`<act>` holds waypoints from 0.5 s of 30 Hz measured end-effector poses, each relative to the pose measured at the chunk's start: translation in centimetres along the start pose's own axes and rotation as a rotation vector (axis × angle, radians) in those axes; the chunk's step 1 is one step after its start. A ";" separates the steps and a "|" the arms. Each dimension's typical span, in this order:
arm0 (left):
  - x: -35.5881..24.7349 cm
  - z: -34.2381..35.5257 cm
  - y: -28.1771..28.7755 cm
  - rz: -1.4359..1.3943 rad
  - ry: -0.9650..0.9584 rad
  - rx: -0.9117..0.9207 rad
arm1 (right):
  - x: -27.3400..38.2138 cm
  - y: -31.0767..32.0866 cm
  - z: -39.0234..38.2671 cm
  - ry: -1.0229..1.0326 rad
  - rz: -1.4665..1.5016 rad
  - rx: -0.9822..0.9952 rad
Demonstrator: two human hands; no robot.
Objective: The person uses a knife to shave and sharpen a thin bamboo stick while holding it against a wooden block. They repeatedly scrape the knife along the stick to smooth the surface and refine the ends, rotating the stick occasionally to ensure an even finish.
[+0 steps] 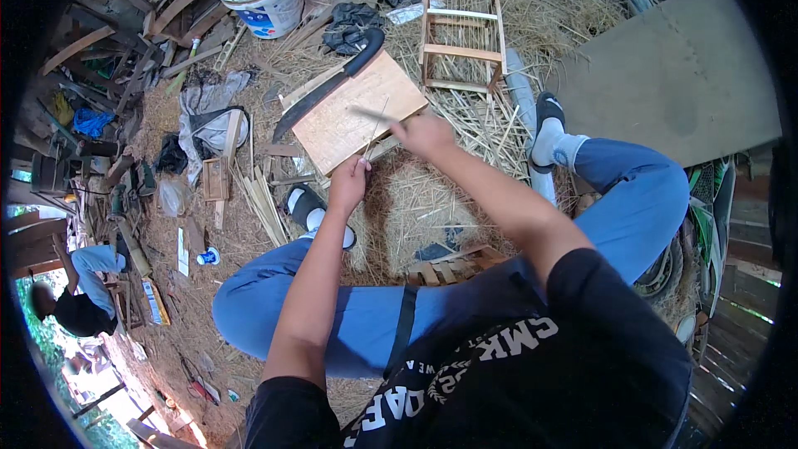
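A thin pale stick [371, 143] is pinched in my left hand [349, 181] at the near edge of a light wooden board [332, 129]. My right hand [426, 135] is closed round a knife, its blade [370, 115] pointing left over the board and crossing the stick. Whether the blade touches the stick I cannot tell; the knife's handle is hidden in my fist. Along the board's far left side lies a large curved machete [320, 96] with a black handle.
Beyond the board stands a wooden frame with thin bars [462, 33]. Split strips [490, 129] lie beside a grey pipe [521, 87]. A white bucket [264, 0] is at the far left, a large flat sheet [665, 75] at right. Another person [79, 291] sits at the left.
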State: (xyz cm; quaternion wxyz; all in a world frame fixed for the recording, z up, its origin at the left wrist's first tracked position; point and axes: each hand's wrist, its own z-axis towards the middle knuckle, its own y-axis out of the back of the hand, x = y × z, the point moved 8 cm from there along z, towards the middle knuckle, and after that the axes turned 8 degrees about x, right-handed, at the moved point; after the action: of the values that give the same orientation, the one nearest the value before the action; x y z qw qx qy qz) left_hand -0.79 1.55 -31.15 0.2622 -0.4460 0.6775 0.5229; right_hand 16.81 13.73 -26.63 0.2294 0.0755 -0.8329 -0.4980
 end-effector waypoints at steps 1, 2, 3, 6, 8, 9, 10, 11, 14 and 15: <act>0.0 -0.1 0.3 0.010 -0.020 -0.014 | 1.8 -0.7 -1.0 0.118 -0.082 0.010; 0.1 -0.2 0.5 0.021 -0.040 -0.027 | 3.4 -1.1 -1.7 0.236 -0.164 0.020; -0.1 -0.3 0.6 0.028 -0.061 -0.038 | 3.2 -1.3 -1.5 0.224 -0.164 0.035; 0.1 0.0 0.5 -0.004 -0.017 -0.006 | -2.0 0.9 1.1 -0.195 0.117 -0.022; -0.2 0.1 0.0 -0.011 -0.044 -0.017 | -0.7 0.1 0.6 -0.028 0.009 -0.031; 0.0 0.1 0.2 -0.012 -0.055 -0.025 | 1.1 -0.7 -0.5 0.110 -0.090 0.012; 0.4 0.0 0.4 -0.004 -0.049 -0.025 | 2.7 -1.2 -1.3 0.248 -0.188 0.054; 0.9 -0.2 0.7 0.004 -0.042 -0.026 | 1.9 -0.7 -1.0 0.152 -0.120 0.077; 0.1 0.2 0.3 0.007 -0.051 -0.022 | -2.2 1.4 -0.1 -0.149 0.089 -0.067; 0.4 0.2 0.3 0.013 -0.051 -0.016 | -0.8 0.2 -0.2 -0.033 0.031 0.033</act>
State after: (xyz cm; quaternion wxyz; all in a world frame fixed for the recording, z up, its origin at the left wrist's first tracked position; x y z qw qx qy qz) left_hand -1.25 1.64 -31.37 0.2725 -0.4301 0.6692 0.5412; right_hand 17.58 13.91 -26.64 0.2219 0.0581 -0.8458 -0.4817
